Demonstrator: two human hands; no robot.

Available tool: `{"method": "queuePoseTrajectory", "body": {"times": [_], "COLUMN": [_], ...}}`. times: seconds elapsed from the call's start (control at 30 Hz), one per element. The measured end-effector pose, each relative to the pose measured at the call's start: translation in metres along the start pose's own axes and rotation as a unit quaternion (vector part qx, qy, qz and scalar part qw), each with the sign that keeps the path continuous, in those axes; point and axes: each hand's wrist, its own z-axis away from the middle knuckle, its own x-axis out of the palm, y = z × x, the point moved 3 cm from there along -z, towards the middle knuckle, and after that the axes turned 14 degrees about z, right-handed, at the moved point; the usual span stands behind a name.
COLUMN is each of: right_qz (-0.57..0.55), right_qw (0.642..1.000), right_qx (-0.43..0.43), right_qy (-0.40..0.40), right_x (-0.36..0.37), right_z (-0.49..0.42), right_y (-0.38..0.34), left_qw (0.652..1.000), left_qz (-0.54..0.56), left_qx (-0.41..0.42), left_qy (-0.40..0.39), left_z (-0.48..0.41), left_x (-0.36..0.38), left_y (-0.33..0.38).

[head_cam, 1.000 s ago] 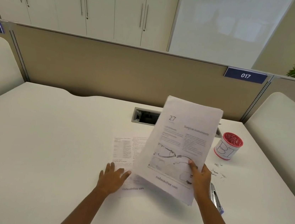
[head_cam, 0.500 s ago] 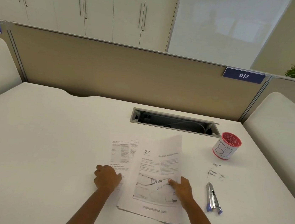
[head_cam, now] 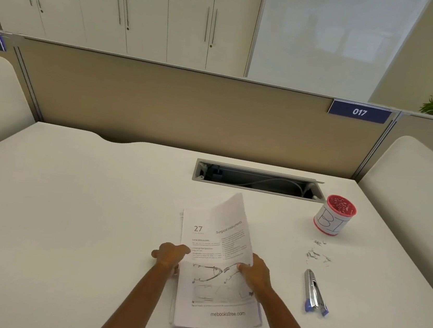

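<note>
A stack of printed pages [head_cam: 216,248], headed "27" and "Surgical Instruments", lies on the white desk [head_cam: 74,201] in front of me. Its far right corner curls upward. My left hand [head_cam: 170,256] grips the stack's left edge with curled fingers. My right hand [head_cam: 255,275] holds the right edge, thumb on the top sheet. A second sheet peeks out at the far left under the stack.
A silver stapler with blue ends [head_cam: 314,293] lies to the right of the papers. Loose staples [head_cam: 316,253] are scattered beyond it. A red cup with a white label [head_cam: 332,219] stands at the right. An open cable tray [head_cam: 257,181] is sunk into the desk behind.
The page held up in my right hand came down onto the sheet on the desk. My left hand moved from lying flat to gripping the stack's left edge, and the sheets now overlap.
</note>
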Motion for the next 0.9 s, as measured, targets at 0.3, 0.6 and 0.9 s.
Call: {"method": "queuePoseTrajectory", "body": {"times": [0.3,0.6,0.9], "right_qz": [-0.133,-0.253,-0.213], "right_qw": [0.99,0.944,0.955], "right_qx": [-0.043,-0.205,-0.204], "right_qy": [-0.036,0.057,0.029], "right_x": [0.003,-0.039,-0.062], "right_z": [0.011,0.031,0.039], "right_y": [0.011,-0.039,-0.051], "left_qw": [0.994,0.954,0.924], "left_qz": [0.033,0.217,0.106], "left_qx": [0.061,0.134,0.243], "left_qy": [-0.084,-0.158,-0.274], "left_z": [0.0,0.013,0.003], "left_x": [-0.01,-0.016,-0.033], "left_y": [0.003,0.037,0.04]}}
